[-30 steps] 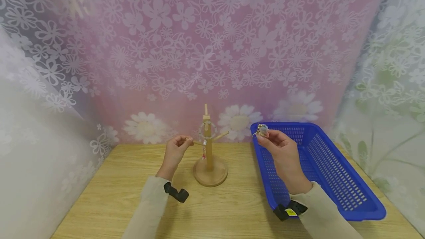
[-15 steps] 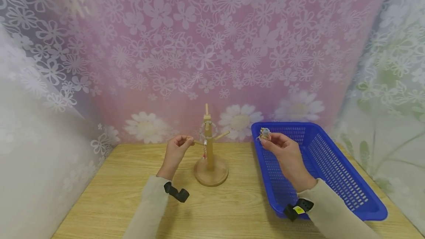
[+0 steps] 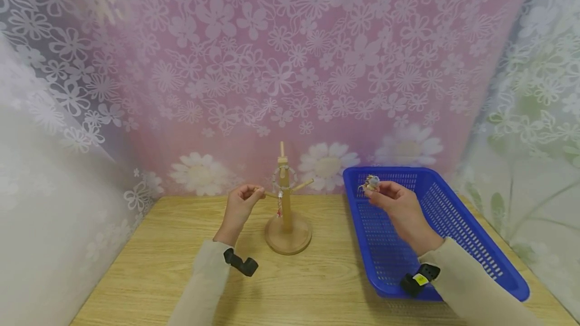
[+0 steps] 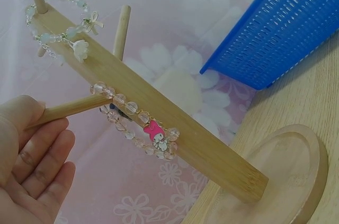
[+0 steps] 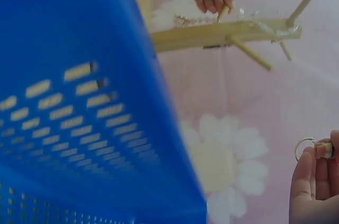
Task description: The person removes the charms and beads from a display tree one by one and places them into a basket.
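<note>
So the little trinket (image 3: 372, 183) is up in the air, pinched in the fingertips of the right hand (image 3: 403, 211), and it lines up with the far left part of the blue basket (image 3: 382, 245) in the head view. Too small to tell exactly what it is, but the right wrist view shows a gold ring on it. Left hand (image 3: 241, 206) has thumb and finger pinching the end of a wooden peg (image 4: 74, 109) on the upright stand (image 3: 287, 220). A clear bead bracelet (image 4: 131, 107) with a pink charm hangs on that peg, and a paler bracelet (image 4: 71, 33) hangs higher up. Wood-look table (image 3: 145, 260) underneath, pink floral backdrop (image 3: 226, 89) behind.
</note>
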Motion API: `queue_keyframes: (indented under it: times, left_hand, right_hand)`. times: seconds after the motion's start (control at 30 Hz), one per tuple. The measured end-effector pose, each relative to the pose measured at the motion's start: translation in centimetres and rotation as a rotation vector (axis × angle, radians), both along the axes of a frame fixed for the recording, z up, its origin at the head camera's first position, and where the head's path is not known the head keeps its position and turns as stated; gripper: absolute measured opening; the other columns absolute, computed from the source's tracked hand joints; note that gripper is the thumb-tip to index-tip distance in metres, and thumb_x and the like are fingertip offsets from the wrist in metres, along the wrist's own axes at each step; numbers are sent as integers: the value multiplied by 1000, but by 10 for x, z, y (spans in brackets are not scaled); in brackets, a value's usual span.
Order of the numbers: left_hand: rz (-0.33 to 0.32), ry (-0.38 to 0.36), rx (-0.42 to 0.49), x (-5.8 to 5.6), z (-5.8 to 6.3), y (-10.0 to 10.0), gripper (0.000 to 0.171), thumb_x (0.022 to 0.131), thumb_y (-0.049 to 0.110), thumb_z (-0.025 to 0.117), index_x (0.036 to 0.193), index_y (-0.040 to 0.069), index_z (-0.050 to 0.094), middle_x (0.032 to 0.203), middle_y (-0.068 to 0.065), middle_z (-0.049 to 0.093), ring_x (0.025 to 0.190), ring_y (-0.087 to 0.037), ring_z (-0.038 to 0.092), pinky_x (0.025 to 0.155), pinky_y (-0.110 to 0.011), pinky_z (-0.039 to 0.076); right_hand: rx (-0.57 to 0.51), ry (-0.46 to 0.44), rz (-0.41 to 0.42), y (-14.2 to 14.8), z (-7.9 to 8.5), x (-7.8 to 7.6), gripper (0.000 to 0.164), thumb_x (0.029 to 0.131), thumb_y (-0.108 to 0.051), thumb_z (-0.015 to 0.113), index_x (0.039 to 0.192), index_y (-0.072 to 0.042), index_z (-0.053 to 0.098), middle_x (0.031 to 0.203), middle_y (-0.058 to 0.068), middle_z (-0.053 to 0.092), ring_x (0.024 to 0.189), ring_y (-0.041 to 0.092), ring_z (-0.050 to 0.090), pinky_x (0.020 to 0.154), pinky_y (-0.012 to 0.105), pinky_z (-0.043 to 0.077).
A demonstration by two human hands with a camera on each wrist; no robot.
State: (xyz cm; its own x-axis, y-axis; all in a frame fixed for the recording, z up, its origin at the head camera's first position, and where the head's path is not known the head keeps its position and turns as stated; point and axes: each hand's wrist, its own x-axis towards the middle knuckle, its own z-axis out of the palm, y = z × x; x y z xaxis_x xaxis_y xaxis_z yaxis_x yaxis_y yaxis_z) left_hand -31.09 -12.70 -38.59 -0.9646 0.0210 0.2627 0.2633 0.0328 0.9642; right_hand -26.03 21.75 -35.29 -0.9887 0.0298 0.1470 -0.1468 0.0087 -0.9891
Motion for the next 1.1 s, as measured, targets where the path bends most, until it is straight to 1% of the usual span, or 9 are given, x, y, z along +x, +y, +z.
queue_keyframes:
  times: [0.07,0.2,0.3,0.4,0.53,0.67,0.87,1.0,1.1]
  left_hand:
    - [2,1,-5,0,0,0,24,91,9,62,98,-14,61,90,-24,65,81,-19,64,89,-36,46]
    - [2,4,-8,0,1,0,22,92,7,61,98,-14,62,91,-27,64,88,-33,63,87,-32,46]
    - [0,5,-2,0,0,0,21,92,6,61,98,-14,61,91,-26,64,84,-25,64,88,-34,46]
    - [5,1,-1,-1,0,-1,21,91,7,62,97,-13,62,88,-21,66,82,-22,64,90,-37,46]
    - [17,-5,-2,-2,-1,0,17,91,8,63,94,-9,63,84,-15,68,81,-20,64,89,-36,46]
    - [13,-7,5,-2,-2,0,17,91,7,63,93,-9,64,87,-20,67,77,-12,63,88,-34,46]
    - [7,-8,12,-2,-1,0,16,91,6,62,94,-9,63,89,-23,66,79,-17,63,89,-35,46]
    - [11,-11,7,-1,-1,0,17,91,7,62,94,-10,63,91,-26,65,79,-16,63,89,-35,46]
    - [9,-13,-2,-1,0,1,19,91,9,62,95,-11,63,95,-31,63,84,-25,64,89,-34,46]
  right_hand:
    - [28,-2,4,6,-1,-3,12,88,-11,67,96,-10,58,86,-12,63,86,4,63,77,20,51]
    - [0,2,18,17,-5,-10,9,89,-10,66,96,-9,59,87,-11,65,86,4,64,76,20,52]
    - [-40,-1,26,27,-10,-16,8,89,-7,64,95,-10,60,87,-10,64,85,5,64,75,20,52]
    - [-26,-12,17,37,-15,-22,9,89,-9,65,95,-10,59,87,-10,63,85,5,64,75,20,52]
    - [64,-24,-5,52,-21,-28,20,89,-17,67,102,-7,56,90,-12,62,87,2,63,75,19,52]
    - [144,-26,-9,65,-25,-35,27,88,-21,68,105,-4,56,92,-14,62,86,0,62,75,19,52]
    - [261,-43,11,84,-32,-42,28,88,-27,68,100,-4,58,93,-14,61,88,0,61,76,19,51]
    - [335,-69,25,94,-35,-43,34,88,-32,67,104,-4,58,94,-16,61,89,-2,59,78,18,50]
    - [326,-80,56,99,-37,-43,36,89,-31,66,108,-1,57,95,-15,61,90,-2,60,79,17,50]
